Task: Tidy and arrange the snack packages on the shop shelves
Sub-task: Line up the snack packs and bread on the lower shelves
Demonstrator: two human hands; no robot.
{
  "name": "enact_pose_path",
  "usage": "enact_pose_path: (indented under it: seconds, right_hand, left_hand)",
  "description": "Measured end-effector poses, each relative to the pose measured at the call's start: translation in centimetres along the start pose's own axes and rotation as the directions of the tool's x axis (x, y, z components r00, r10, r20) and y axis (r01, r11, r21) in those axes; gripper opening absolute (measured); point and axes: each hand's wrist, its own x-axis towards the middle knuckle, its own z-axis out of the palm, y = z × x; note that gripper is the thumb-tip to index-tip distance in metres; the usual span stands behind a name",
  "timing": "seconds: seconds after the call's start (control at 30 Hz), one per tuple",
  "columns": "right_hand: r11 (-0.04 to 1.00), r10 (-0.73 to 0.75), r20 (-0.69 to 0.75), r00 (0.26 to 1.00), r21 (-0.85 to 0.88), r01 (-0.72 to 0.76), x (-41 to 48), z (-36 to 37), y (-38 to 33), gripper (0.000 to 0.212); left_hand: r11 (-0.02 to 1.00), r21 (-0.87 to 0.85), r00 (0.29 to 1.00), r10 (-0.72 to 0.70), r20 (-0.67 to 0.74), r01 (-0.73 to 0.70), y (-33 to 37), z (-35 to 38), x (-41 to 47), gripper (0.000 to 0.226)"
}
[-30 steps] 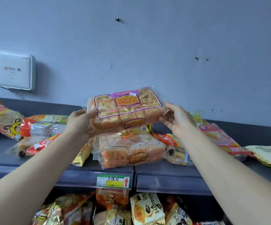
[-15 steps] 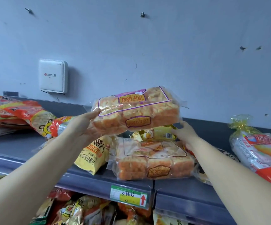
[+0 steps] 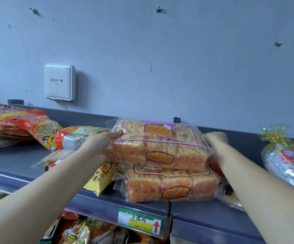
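Observation:
A clear pack of orange puffed-rice cakes with a purple border (image 3: 158, 145) lies on top of a second, matching pack (image 3: 171, 184) on the grey top shelf (image 3: 16, 166). My left hand (image 3: 98, 148) grips the upper pack's left end, thumb on top. At its right end my right hand (image 3: 216, 143) holds the pack, its fingers mostly hidden behind it. A yellow chip bag (image 3: 99, 178) pokes out from under my left wrist.
Red and yellow snack bags (image 3: 35, 127) lie loose at the left of the shelf. A clear bag with a gold tie (image 3: 287, 155) sits at the right. A price label (image 3: 139, 220) hangs on the shelf edge, more packets (image 3: 83, 231) below. A white box (image 3: 60, 81) is on the wall.
Both hands have lowered the upper pack from mid-air onto the matching pack on the shelf. The view has moved closer and slightly left.

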Motion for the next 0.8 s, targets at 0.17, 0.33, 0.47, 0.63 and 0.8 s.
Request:
enact_pose_path:
  seconds: [0.17, 0.33, 0.47, 0.63, 0.8]
  right_hand:
    - [0.965, -0.192, -0.256, 0.947, 0.125, 0.229, 1.5, -1.2, 0.1, 0.02]
    - [0.886, -0.32, -0.475, 0.82, 0.156, 0.436, 1.2, -3.4, -0.8, 0.014]
    - [0.802, -0.324, -0.544, 0.774, 0.277, 0.53, 1.5, -5.5, -1.9, 0.013]
    - [0.664, -0.368, -0.573, 0.732, 0.389, 0.639, 0.6, -7.6, -3.3, 0.018]
    - [0.486, -0.412, -0.494, 0.766, 0.592, 0.643, -2.2, -8.8, -5.3, 0.023]
  left_hand:
    - [0.995, 0.104, 1.0, 0.012, 0.0, -0.012, -0.6, 1.5, 1.1, 0.025]
    - [0.987, 0.158, 0.998, -0.039, 0.051, 0.03, -1.4, 2.9, 1.1, 0.028]
    - [0.967, 0.252, 0.998, -0.057, 0.035, 0.046, -1.7, 3.2, 1.8, 0.029]
    - [0.605, 0.737, 0.898, 0.439, 0.005, -0.3, -1.6, 3.8, 2.7, 0.046]
    - [0.359, 0.806, 0.781, 0.596, 0.19, -0.47, -1.4, 7.5, -0.3, 0.049]
